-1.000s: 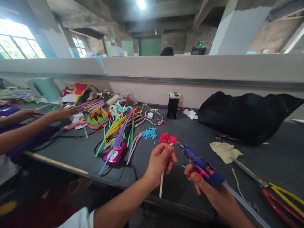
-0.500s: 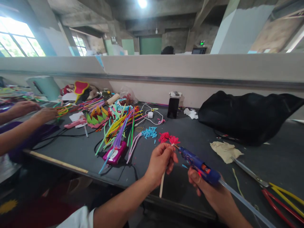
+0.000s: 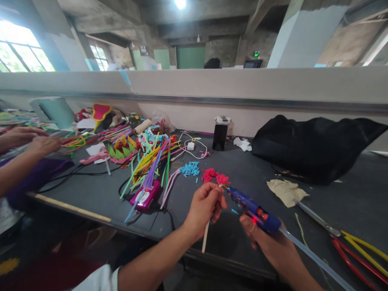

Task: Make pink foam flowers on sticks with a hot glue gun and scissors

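Observation:
My left hand [image 3: 206,204] is closed in a pinch around a pale stick [image 3: 205,238], whose lower end sticks out below the palm. In my right hand [image 3: 266,238] is a blue hot glue gun [image 3: 250,206], with a red light glowing on it and a long clear glue stick [image 3: 315,256] coming out of its back. The gun's nozzle is at my left fingertips, by the stick's upper end; whether they touch I cannot tell. Just beyond lie short red-pink fuzzy pieces [image 3: 214,176], and left of them short blue pieces [image 3: 189,168].
Colourful pipe cleaners [image 3: 154,161] lie over a magenta box [image 3: 146,196] to the left. Scissors [image 3: 336,232] and a beige cloth [image 3: 286,192] are at right, before a black bag [image 3: 309,147]. A phone [image 3: 220,136] stands at the back. A co-worker's hands [image 3: 42,143] work far left.
The view has shifted slightly. My hands, the pale stick and the glue gun hold nearly the same pose. At far left, the co-worker's hands have moved a little to the left.

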Tool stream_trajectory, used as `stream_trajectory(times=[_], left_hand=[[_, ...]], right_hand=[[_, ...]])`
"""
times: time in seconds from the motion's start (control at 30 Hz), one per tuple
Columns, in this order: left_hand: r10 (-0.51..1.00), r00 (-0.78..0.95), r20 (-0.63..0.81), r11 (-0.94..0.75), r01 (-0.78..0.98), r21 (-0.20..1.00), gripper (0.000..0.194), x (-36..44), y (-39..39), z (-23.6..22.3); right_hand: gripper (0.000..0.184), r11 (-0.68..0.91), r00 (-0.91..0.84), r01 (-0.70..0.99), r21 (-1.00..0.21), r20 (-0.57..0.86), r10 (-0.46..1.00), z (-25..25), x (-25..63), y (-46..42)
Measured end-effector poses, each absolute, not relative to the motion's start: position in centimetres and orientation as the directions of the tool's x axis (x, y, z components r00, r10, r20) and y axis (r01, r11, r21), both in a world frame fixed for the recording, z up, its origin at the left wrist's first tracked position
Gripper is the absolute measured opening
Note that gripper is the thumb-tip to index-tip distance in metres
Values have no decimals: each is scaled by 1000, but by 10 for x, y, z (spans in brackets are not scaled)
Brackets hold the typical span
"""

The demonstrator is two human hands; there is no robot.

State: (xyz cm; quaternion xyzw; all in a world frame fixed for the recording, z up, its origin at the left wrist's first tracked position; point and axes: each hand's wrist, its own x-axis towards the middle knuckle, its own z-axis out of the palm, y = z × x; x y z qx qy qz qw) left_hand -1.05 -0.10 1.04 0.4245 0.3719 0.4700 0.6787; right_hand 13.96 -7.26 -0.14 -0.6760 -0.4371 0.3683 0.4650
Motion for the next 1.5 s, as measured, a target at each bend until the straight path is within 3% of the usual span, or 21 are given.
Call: stream_trajectory(times=[0.67, 1.2, 1.5], left_hand=[[951, 291, -108, 201, -313, 928, 22, -10, -1, 11], [945, 307, -110, 220, -353, 909, 24, -11, -1, 13], [936, 336, -108, 244, -397, 885, 22, -11, 0, 9]], right_hand=[[49, -196, 370, 296, -935, -77, 926, 14, 134, -75], [41, -173, 462, 419, -891, 45, 886, 0, 140, -76], [44, -148, 435, 397, -906, 43, 899, 5, 137, -75]])
